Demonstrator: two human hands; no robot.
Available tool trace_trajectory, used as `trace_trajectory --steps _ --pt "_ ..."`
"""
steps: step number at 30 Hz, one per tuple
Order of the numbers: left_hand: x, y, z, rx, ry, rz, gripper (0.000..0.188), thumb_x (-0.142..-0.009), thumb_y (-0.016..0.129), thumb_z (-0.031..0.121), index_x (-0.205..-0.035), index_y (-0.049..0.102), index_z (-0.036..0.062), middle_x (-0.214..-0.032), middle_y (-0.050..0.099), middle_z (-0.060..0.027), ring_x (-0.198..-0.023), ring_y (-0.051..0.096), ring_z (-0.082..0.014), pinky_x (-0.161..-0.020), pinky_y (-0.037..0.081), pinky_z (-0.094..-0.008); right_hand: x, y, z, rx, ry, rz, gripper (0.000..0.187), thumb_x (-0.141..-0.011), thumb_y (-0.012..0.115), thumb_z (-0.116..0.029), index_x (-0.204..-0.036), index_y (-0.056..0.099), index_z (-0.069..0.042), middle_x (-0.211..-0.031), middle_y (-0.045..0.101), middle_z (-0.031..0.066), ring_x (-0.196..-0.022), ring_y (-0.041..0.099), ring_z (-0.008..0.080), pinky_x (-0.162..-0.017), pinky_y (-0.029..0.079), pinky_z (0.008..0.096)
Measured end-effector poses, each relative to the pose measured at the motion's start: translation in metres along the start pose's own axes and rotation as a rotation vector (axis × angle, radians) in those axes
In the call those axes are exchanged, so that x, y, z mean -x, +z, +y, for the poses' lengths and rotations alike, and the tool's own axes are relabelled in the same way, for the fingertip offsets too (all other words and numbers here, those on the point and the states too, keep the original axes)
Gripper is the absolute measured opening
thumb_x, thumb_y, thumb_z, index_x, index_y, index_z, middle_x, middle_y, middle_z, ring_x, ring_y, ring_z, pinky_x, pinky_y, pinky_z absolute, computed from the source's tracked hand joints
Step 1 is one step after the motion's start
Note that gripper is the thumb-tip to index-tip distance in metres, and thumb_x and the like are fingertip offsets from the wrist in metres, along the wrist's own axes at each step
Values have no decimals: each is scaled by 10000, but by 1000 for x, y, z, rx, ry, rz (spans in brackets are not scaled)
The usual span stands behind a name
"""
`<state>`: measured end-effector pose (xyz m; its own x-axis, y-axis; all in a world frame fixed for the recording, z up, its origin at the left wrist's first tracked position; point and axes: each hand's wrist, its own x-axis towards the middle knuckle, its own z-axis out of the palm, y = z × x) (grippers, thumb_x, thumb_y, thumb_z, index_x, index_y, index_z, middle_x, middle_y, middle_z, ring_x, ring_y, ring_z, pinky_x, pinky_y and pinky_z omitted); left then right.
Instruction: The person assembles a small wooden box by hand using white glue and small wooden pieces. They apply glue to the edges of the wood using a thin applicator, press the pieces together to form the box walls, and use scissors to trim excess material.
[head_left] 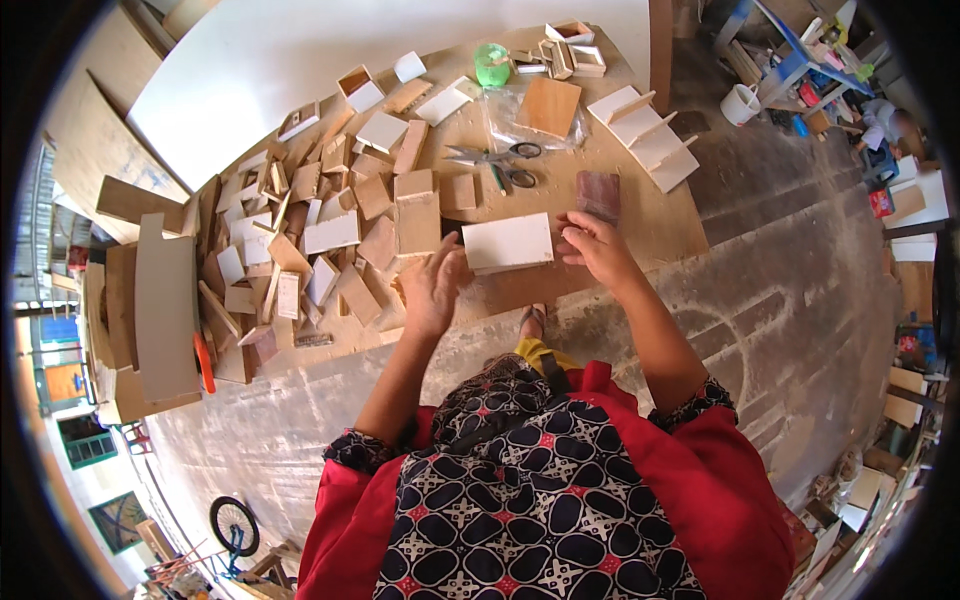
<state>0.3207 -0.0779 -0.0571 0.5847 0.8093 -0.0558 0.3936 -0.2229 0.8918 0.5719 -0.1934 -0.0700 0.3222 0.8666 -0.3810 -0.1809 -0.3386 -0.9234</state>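
A white-faced rectangular wooden piece [508,242] lies at the table's near edge, between my two hands. My left hand [433,288] is just off its left end, fingers apart and nothing seen in them. Past the right end is my right hand [597,248], its fingers loosely bent and spread, also without a visible hold. A dark reddish-brown sheet like sandpaper [598,194] lies just beyond the right fingers. Black-handled scissors [508,160] rest farther back on the table.
Many wood offcuts [290,250] heap over the left of the worktable [650,215]. At the back stand a green tub [491,66] and a tan square block [549,107] on clear plastic. A white board with upright slats [645,140] sits at the right edge.
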Motion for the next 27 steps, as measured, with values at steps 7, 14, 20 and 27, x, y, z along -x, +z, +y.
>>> trace_trajectory --steps 7,14,20,27 --pt "-1 -6 -8 -298 179 17 542 -726 665 83 -1258 576 32 -795 612 -83 -585 547 -141 -604 478 -277 13 12 4 824 -540 206 340 -785 655 -140 -1092 625 2 -953 642 191 -872 635 348 -745 515 406" --pt "-9 -1 -11 -318 151 31 537 -740 717 178 -1249 587 64 -814 637 -67 -684 623 -168 -648 498 -295 0 14 0 940 -522 155 303 -704 745 -121 -961 642 1 -865 645 167 -816 627 353 -705 495 419" --pt "-16 1 -5 -341 94 -9 547 -741 742 216 -1254 590 105 -778 652 -44 -701 629 -168 -664 499 -304 -1 11 -8 881 -522 87 284 -671 769 -167 -873 628 -26 -789 653 156 -792 642 346 -694 505 428" --pt "-15 2 -3 -353 76 -31 484 -751 743 169 -1216 612 133 -779 675 -32 -697 638 -144 -651 495 -291 -10 10 -9 991 -588 73 282 -674 765 -197 -877 649 -40 -811 668 167 -803 651 344 -697 510 429"
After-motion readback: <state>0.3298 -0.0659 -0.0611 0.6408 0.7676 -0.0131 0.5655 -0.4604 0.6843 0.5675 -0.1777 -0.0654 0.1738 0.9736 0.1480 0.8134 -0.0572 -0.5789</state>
